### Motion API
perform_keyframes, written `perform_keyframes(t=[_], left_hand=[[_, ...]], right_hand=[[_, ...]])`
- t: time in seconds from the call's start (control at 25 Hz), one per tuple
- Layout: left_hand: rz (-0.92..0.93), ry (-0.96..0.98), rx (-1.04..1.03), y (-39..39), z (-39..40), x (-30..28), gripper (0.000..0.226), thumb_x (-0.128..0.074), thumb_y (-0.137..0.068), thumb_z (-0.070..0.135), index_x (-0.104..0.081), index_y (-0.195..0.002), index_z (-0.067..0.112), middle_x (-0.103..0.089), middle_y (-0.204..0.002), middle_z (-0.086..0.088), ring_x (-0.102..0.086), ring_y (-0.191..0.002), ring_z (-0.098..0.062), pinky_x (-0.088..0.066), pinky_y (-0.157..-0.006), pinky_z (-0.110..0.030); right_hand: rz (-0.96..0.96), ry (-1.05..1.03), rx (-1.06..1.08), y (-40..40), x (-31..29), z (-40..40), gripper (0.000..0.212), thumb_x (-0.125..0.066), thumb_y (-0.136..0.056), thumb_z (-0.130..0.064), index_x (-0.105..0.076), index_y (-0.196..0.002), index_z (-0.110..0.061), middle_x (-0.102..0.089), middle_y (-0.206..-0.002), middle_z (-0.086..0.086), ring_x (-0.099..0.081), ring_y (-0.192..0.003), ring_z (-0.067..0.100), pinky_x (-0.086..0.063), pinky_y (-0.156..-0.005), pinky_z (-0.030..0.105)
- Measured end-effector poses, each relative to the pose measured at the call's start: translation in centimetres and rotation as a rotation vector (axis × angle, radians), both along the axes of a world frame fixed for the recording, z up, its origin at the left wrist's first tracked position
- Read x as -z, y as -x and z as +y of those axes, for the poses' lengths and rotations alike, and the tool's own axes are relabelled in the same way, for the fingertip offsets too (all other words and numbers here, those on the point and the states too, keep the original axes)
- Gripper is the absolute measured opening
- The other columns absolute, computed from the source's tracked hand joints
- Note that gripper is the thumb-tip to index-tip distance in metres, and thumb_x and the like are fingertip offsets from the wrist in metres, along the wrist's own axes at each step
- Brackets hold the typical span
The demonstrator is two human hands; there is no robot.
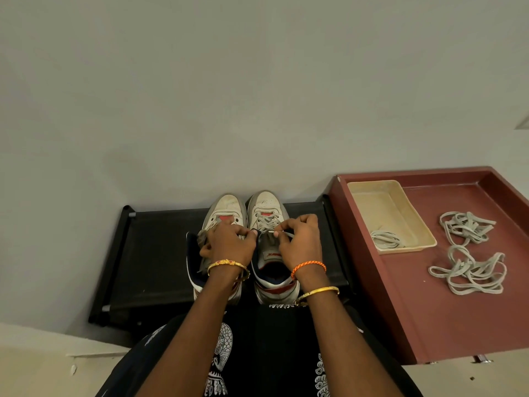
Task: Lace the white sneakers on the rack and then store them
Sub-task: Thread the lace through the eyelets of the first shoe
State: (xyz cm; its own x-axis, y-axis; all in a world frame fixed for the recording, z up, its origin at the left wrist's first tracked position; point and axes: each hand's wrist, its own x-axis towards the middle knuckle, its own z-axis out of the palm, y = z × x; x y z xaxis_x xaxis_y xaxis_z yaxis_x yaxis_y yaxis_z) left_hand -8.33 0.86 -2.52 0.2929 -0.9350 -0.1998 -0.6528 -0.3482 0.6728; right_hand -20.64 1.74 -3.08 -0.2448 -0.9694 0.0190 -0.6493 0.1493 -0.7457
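Observation:
Two white sneakers stand side by side on the black rack [154, 253], toes toward the wall. The right sneaker [264, 206] has a grey lace partly threaded near its toe. My right hand [300, 242] pinches the lace's tip over that shoe's tongue. My left hand [229, 242] grips the right sneaker's left eyelet edge, its fingers curled, and covers the middle of the left sneaker [226, 206]. The left sneaker shows a red patch and no lace that I can see.
A dark red tray-like table [400, 296] stands right of the rack. On it sit a beige tray [383, 207] with one coiled lace [386, 239] and two loose lace bundles [466, 227] [469, 272]. A plain wall is behind the rack.

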Motion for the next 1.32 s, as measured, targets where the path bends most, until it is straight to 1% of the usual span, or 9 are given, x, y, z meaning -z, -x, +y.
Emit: perform_keyframes(t=[0.08, 0.2, 0.28, 0.44, 0.72, 0.84, 1.04, 1.2, 1.32], left_hand=[[0.035, -0.026, -0.013, -0.1, -0.2, 0.1, 0.017, -0.066, -0.085, 0.032, -0.075, -0.088, 0.018, -0.051, -0.135, 0.005, -0.038, -0.128, -0.025, -0.026, -0.1, -0.049], [0.273, -0.028, -0.055, -0.5, -0.5, -0.1, 0.015, -0.068, -0.084, 0.024, -0.071, -0.076, 0.012, -0.065, -0.095, -0.001, -0.054, -0.1, -0.022, -0.037, -0.094, -0.038], [0.403, -0.095, -0.076, -0.6, -0.6, -1.0, 0.02, -0.067, -0.085, 0.019, -0.058, -0.068, 0.011, -0.053, -0.075, 0.003, -0.049, -0.078, -0.014, -0.035, -0.083, -0.029], [0.466, -0.166, -0.09, -1.0, -0.7, -1.5, 0.018, -0.064, -0.088, 0.018, -0.06, -0.093, 0.001, -0.051, -0.1, -0.004, -0.044, -0.092, -0.018, -0.034, -0.082, -0.026], [0.414, -0.096, 0.034, -1.6, -0.9, -0.7, 0.029, -0.056, -0.093, 0.014, -0.063, -0.116, -0.001, -0.054, -0.102, -0.002, -0.044, -0.095, -0.013, -0.033, -0.085, -0.023], [0.289, -0.074, 0.209, -2.0, -1.1, 0.2, 0.025, -0.052, -0.094, 0.009, -0.065, -0.114, 0.004, -0.062, -0.117, -0.009, -0.053, -0.111, -0.018, -0.034, -0.091, -0.024], [0.02, 0.065, 0.298, -2.6, -1.6, 1.3, 0.019, -0.063, -0.088, 0.014, -0.071, -0.104, 0.01, -0.052, -0.132, -0.006, -0.044, -0.125, -0.021, -0.032, -0.102, -0.031], [-0.072, 0.13, 0.215, -2.5, -1.2, 1.2, 0.012, -0.066, -0.085, 0.02, -0.074, -0.092, 0.015, -0.045, -0.135, -0.001, -0.041, -0.126, -0.021, -0.03, -0.1, -0.043], [0.009, 0.263, 0.053, -2.8, -1.1, 0.4, 0.008, -0.067, -0.083, 0.016, -0.073, -0.083, 0.011, -0.045, -0.135, -0.001, -0.043, -0.123, -0.02, -0.027, -0.098, -0.038]], right_hand=[[-0.013, 0.014, -0.002, -0.1, 0.1, 0.0, 0.003, -0.068, -0.085, -0.01, -0.07, -0.087, -0.012, -0.037, -0.105, 0.0, -0.046, -0.103, 0.018, -0.044, -0.084, 0.021], [0.015, 0.003, -0.028, -0.3, 0.2, 0.1, 0.006, -0.068, -0.085, -0.013, -0.072, -0.089, -0.013, -0.04, -0.121, 0.004, -0.039, -0.114, 0.019, -0.038, -0.088, 0.021], [0.062, -0.013, -0.026, -0.6, 0.2, 0.2, 0.008, -0.068, -0.085, -0.017, -0.072, -0.092, -0.016, -0.04, -0.128, 0.003, -0.036, -0.118, 0.019, -0.037, -0.091, 0.025], [0.142, -0.036, -0.023, -1.4, -0.2, 0.3, 0.008, -0.068, -0.084, -0.023, -0.072, -0.091, -0.022, -0.038, -0.134, -0.002, -0.029, -0.123, 0.021, -0.026, -0.098, 0.034], [0.144, -0.018, 0.016, -2.7, 0.3, 0.0, 0.006, -0.069, -0.083, -0.019, -0.073, -0.087, -0.02, -0.036, -0.139, -0.003, -0.021, -0.131, 0.02, -0.017, -0.099, 0.035], [0.07, -0.007, 0.025, -2.8, 0.6, -0.2, 0.005, -0.072, -0.08, -0.017, -0.074, -0.084, -0.02, -0.036, -0.141, -0.005, -0.02, -0.133, 0.019, -0.015, -0.103, 0.035], [-0.014, -0.023, 0.082, -2.6, 1.2, -0.4, 0.01, -0.077, -0.075, -0.023, -0.069, -0.08, -0.023, -0.039, -0.136, -0.004, -0.026, -0.131, 0.019, -0.019, -0.103, 0.039], [0.062, -0.106, 0.108, -2.1, 1.4, -0.1, 0.045, -0.075, -0.074, -0.017, -0.056, -0.113, -0.026, -0.031, -0.139, 0.003, -0.025, -0.132, 0.024, -0.022, -0.106, 0.043], [0.119, -0.166, 0.17, -1.7, 1.3, 0.3, 0.063, -0.069, -0.072, -0.005, -0.043, -0.127, -0.022, -0.027, -0.14, 0.007, -0.024, -0.131, 0.027, -0.024, -0.106, 0.044]])
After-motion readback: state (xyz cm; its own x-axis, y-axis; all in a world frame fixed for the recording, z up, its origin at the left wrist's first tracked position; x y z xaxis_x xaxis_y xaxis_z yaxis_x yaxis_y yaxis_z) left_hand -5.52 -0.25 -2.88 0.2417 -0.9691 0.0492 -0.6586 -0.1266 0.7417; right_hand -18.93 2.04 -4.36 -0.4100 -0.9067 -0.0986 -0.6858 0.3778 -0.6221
